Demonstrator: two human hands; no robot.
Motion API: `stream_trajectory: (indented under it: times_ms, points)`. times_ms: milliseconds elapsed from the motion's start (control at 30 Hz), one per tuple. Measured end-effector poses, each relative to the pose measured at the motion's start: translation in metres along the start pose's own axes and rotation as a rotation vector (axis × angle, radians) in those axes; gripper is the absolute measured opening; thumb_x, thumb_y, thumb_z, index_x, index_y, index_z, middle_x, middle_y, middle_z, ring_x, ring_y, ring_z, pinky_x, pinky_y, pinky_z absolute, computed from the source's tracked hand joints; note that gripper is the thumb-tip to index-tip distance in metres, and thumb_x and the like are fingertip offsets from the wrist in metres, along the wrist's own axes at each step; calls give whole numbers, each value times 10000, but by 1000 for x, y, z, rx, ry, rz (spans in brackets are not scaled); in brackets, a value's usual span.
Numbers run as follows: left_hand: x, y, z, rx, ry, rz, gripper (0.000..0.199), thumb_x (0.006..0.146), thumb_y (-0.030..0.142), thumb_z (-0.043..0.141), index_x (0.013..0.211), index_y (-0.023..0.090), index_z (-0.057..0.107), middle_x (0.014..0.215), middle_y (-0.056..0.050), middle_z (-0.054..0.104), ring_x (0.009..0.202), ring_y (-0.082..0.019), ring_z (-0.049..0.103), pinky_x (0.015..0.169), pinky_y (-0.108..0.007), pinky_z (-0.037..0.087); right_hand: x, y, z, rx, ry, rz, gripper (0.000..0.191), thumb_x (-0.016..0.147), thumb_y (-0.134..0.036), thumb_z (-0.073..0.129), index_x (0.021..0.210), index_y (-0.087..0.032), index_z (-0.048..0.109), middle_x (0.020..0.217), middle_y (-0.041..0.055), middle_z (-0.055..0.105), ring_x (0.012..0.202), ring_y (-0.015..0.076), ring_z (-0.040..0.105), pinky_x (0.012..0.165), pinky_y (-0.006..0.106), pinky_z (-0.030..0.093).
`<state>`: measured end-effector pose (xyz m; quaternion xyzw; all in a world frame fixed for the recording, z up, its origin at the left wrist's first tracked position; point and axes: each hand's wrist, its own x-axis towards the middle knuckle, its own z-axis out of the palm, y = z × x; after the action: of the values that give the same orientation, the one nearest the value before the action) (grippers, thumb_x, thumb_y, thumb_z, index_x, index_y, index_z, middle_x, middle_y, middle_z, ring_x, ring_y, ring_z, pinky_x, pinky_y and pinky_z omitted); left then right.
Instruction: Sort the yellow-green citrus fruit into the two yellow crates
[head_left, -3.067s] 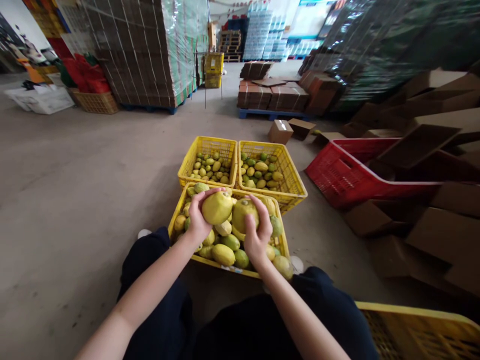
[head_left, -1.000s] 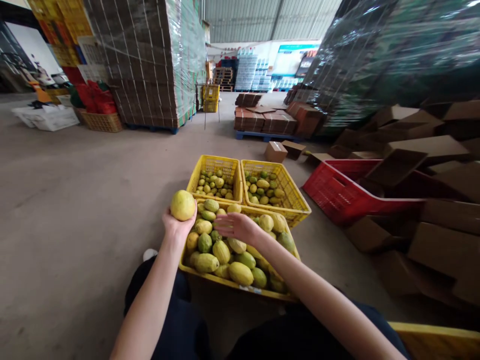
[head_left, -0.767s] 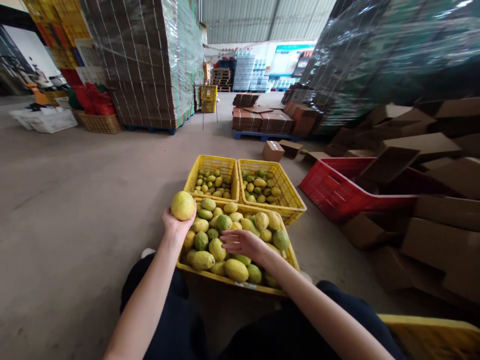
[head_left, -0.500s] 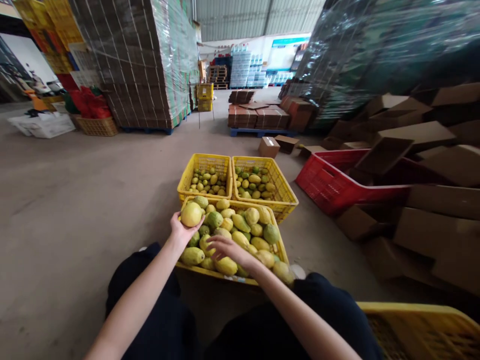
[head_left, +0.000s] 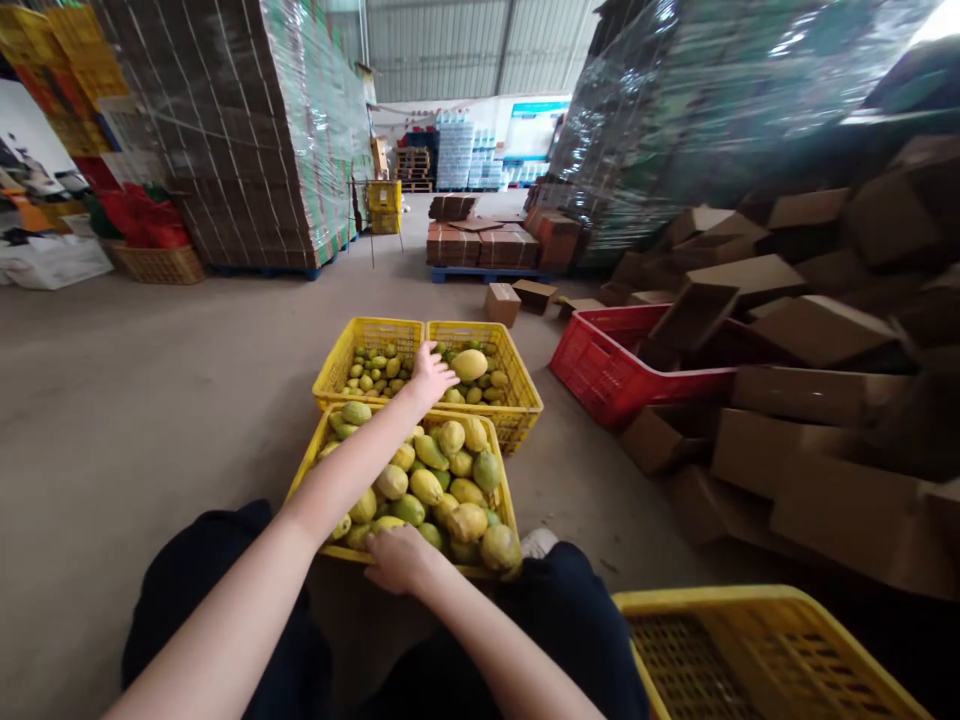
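My left hand (head_left: 435, 376) reaches over the back right yellow crate (head_left: 529, 410), its fingers spread. Just off its fingertips is a yellow papaya (head_left: 470, 365), apparently in the air above the smaller fruit in that crate. My right hand (head_left: 397, 558) is low at the near side of the front yellow crate (head_left: 511, 500), fingers curled against a yellow-green papaya (head_left: 388, 523); its fingertips are partly hidden. Many yellow and green papayas (head_left: 426, 486) fill this front crate. My left forearm covers part of them.
A back left yellow crate (head_left: 322, 375) also holds small fruit. On the right stand a red crate (head_left: 600, 375) and heaped cardboard boxes (head_left: 795, 430). Another yellow crate (head_left: 712, 600) is at my lower right. Wrapped pallet stacks (head_left: 225, 130) rise behind.
My left hand has moved forward and right from the front crate to the back right crate and has let go of its papaya. My right hand has dropped to the near edge. The view has shifted right.
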<state>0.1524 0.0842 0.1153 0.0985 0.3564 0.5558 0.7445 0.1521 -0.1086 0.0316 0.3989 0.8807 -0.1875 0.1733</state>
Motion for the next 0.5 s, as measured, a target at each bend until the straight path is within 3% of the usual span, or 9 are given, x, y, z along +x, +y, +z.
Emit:
stream_trajectory:
  times_ms: [67, 167, 267, 367, 433, 500]
  points:
    - [-3, 1, 3, 165, -82, -14, 249, 819, 216, 573, 1037, 189, 689, 1314, -177, 656, 1307, -311, 585, 1059, -477, 474, -2, 4, -2, 8, 35, 60, 342, 915, -301, 616, 1199, -130, 700, 1162, 198, 749, 1079, 338, 733, 907, 435, 580]
    - [-20, 0, -37, 455, -172, -69, 212, 820, 176, 575, 962, 186, 732, 1099, -164, 758, 1111, -287, 707, 1050, -460, 478, -8, 15, -7, 79, 86, 80, 340, 916, -340, 607, 1209, -191, 693, 1185, 155, 752, 1055, 326, 738, 888, 433, 575]
    - [-37, 5, -104, 678, -18, -56, 166, 811, 154, 591, 899, 193, 727, 872, -106, 787, 840, -241, 759, 869, -369, 559, -13, 26, -12, 119, 144, 115, 332, 932, -368, 584, 1228, -244, 672, 1220, 129, 743, 1086, 331, 722, 912, 462, 556]
    - [-50, 17, -164, 686, 165, -45, 160, 800, 112, 567, 839, 176, 709, 661, -57, 737, 607, -206, 719, 671, -282, 546, -14, 33, -13, 127, 142, 162, 346, 919, -283, 602, 1224, -137, 672, 1206, 216, 727, 1114, 373, 706, 944, 493, 538]
    - [-57, 28, -190, 664, 226, -43, 184, 808, 108, 532, 796, 181, 701, 573, -34, 690, 554, -210, 698, 638, -282, 533, -10, 37, -11, 129, 115, 179, 349, 911, -259, 614, 1216, -100, 676, 1180, 237, 728, 1101, 385, 710, 937, 492, 542]
    - [-66, 39, -204, 778, 243, 22, 199, 813, 124, 515, 757, 188, 694, 566, -35, 677, 617, -225, 715, 697, -305, 547, -5, 41, -9, 131, 87, 187, 348, 920, -280, 613, 1220, -117, 677, 1177, 222, 732, 1095, 380, 714, 913, 473, 555]
